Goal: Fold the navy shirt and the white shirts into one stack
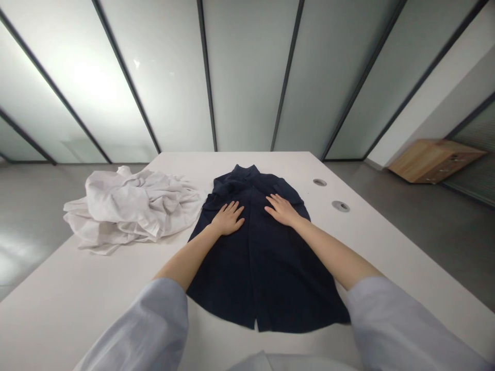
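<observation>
A dark navy shirt (263, 278) lies front up on the table, its collar at the far end and its curved hem toward me. The front placket runs down the middle, with a small gap at the hem. My left hand (228, 218) rests flat on the shirt's left chest area, fingers spread. On the other side of the placket, my right hand (282, 210) also lies flat with its fingers apart. Neither hand grips the cloth. The sleeves are mostly out of sight, with some bunched fabric near the left shoulder.
A crumpled heap of white cloth (135, 206) sits left of the shirt and hangs over the edge of the white table (127, 288). Two round cable grommets, a far one (319, 182) and a nearer one (340, 206), are set at right. A wooden cabinet (433, 161) stands beyond, by frosted glass panels (247, 77).
</observation>
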{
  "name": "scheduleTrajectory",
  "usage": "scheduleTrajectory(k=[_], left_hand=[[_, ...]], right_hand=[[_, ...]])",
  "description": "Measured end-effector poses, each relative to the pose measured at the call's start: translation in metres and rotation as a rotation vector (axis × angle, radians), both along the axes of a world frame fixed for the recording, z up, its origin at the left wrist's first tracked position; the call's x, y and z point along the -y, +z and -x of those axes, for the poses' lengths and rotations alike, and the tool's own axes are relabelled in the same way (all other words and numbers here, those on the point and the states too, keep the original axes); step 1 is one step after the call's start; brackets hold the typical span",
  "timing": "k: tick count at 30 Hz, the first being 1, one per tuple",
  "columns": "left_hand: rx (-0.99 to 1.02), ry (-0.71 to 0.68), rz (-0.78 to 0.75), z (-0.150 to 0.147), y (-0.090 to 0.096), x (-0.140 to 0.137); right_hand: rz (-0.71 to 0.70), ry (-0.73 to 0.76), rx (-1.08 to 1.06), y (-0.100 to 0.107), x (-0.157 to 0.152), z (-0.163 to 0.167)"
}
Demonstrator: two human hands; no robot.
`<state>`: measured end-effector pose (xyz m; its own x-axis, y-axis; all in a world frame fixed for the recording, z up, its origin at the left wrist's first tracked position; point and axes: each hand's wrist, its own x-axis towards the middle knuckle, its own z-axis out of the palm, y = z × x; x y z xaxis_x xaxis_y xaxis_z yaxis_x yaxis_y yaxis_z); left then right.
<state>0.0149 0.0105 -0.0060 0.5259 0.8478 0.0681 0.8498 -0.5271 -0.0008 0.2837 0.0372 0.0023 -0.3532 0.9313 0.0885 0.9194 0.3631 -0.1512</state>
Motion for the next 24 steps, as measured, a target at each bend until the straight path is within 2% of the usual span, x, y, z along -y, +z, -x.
scheduleTrajectory(k=[3, 7, 14, 17, 20, 24], left_hand=[[-0.003, 0.064, 0.052, -0.002, 0.0, 0.003], [0.006, 0.172, 0.055, -0.011, 0.0, 0.021], [0.018, 0.305, 0.037, -0.028, 0.003, 0.052], [0.0, 0.276, 0.009, -0.03, 0.016, 0.045], [0.021, 0.242, -0.045, -0.031, 0.028, 0.024], [0.065, 0.219, -0.052, -0.032, 0.026, -0.011]], right_hand=[[0.082, -0.073, -0.041, -0.011, -0.017, 0.005], [0.137, -0.112, -0.059, -0.009, -0.03, 0.005], [0.118, -0.277, 0.073, -0.005, -0.021, 0.019], [0.128, -0.27, 0.104, -0.008, -0.007, 0.027], [0.129, -0.229, 0.122, -0.01, 0.01, 0.031], [0.1, -0.192, 0.147, -0.011, 0.033, 0.037]])
